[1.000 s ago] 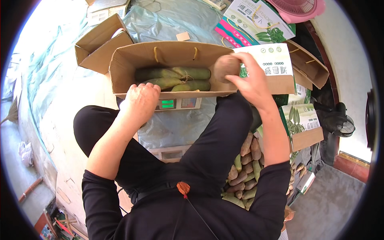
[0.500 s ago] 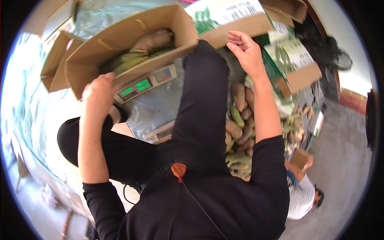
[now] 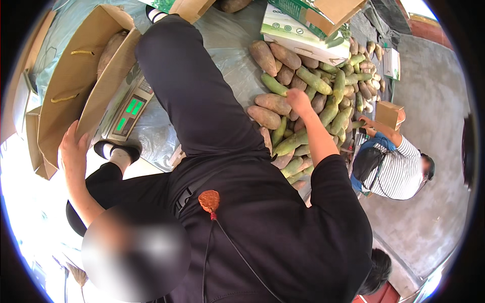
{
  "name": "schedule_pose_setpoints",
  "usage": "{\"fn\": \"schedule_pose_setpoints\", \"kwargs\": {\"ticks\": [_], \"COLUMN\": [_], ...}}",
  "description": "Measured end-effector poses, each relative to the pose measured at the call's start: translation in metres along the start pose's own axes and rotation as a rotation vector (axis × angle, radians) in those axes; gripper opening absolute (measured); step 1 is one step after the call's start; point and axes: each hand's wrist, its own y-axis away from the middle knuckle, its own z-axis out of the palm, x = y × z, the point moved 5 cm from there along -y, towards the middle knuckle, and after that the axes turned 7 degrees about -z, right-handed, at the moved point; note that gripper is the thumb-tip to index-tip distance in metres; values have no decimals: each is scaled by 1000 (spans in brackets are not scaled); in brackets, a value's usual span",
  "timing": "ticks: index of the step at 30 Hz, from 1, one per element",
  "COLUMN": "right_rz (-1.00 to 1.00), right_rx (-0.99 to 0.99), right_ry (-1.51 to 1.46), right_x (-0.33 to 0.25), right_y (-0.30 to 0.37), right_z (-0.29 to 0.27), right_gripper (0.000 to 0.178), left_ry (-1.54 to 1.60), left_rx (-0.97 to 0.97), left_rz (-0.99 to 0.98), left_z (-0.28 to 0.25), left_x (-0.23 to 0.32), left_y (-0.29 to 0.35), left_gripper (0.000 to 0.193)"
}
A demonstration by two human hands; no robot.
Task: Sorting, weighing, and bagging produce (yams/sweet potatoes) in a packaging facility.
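My left hand [image 3: 74, 150] touches the near end of a tall brown carton [image 3: 63, 101], its fingers apart. A large brown gourd [image 3: 111, 52] lies inside the carton, partly hidden by its wall. Beside the carton is a scale [image 3: 129, 113] with lit green displays. Out to the right, my right hand [image 3: 300, 101] is over a heap of long brown and green gourds, close to a green gourd [image 3: 273, 84] and a brown gourd [image 3: 273, 103]. Its fingers are blurred and partly hidden, so whether it grips one is unclear.
A white and green carton [image 3: 308, 43] stands at the heap's far side, with another open carton [image 3: 336, 12] on it. On the right, a person in a striped shirt [image 3: 401, 169] reaches toward the heap. Dark hair [image 3: 379, 272] of another person shows lower right. Plastic sheeting [image 3: 227, 65] covers the floor.
The view has swung right, bringing more of the heap into sight. My right hand has come away from the white and green cartons to the gourds. My left hand stays at the brown carton.
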Motion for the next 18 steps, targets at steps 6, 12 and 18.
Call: {"fn": "schedule_pose_setpoints", "kwargs": {"ticks": [6, 12, 18], "right_rz": [-45, 471, 1257], "right_rx": [-712, -51, 332], "right_ry": [545, 264, -184], "right_x": [89, 65, 193], "right_y": [81, 130, 203], "right_z": [91, 34, 27], "right_gripper": [17, 26, 57], "left_ry": [30, -1, 84], "left_rx": [-21, -34, -59], "left_rz": [29, -53, -9], "left_z": [2, 1, 14], "left_x": [0, -12, 3], "left_y": [-9, -6, -20], "left_gripper": [39, 39, 41]}}
